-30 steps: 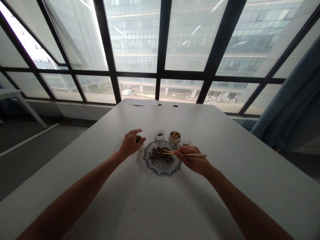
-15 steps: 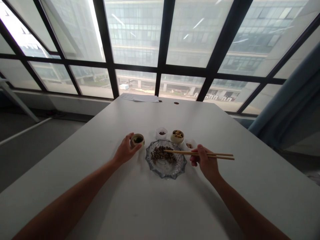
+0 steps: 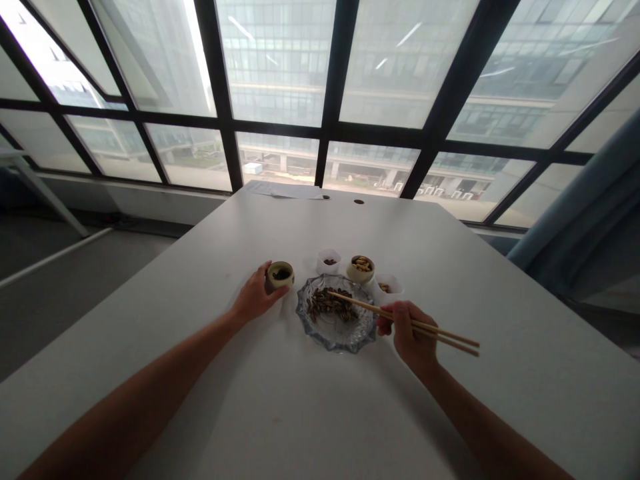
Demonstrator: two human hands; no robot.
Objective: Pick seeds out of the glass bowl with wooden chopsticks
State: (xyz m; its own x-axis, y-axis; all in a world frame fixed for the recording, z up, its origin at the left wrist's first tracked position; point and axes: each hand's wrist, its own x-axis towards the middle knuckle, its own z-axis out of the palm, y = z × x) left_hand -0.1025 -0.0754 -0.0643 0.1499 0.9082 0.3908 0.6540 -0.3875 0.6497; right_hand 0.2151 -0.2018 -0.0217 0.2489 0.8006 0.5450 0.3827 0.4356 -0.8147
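Note:
My left hand (image 3: 259, 293) is wrapped around a small round cup (image 3: 281, 283) with dark bits inside, left of a clear glass dish (image 3: 334, 339) with a scalloped rim. Striped seeds (image 3: 327, 304), which look like sunflower seeds, lie heaped in the dish. From the right, my right hand (image 3: 411, 332) grips a pair of wooden chopsticks (image 3: 360, 303). Their tips reach the seeds; whether they pinch one is too small to tell.
Behind the dish stand a white cup (image 3: 329, 267) with a few dark pieces, a round pot (image 3: 360, 274) of pale brown pieces, and a white container (image 3: 395, 287) partly behind the chopsticks. Papers (image 3: 285, 191) lie at the table's (image 3: 280, 413) far edge, before the windows.
The chopsticks have tilted, their back ends dropping lower while the tips stay over the seeds. My left hand still holds the cup. The whole view has shifted slightly.

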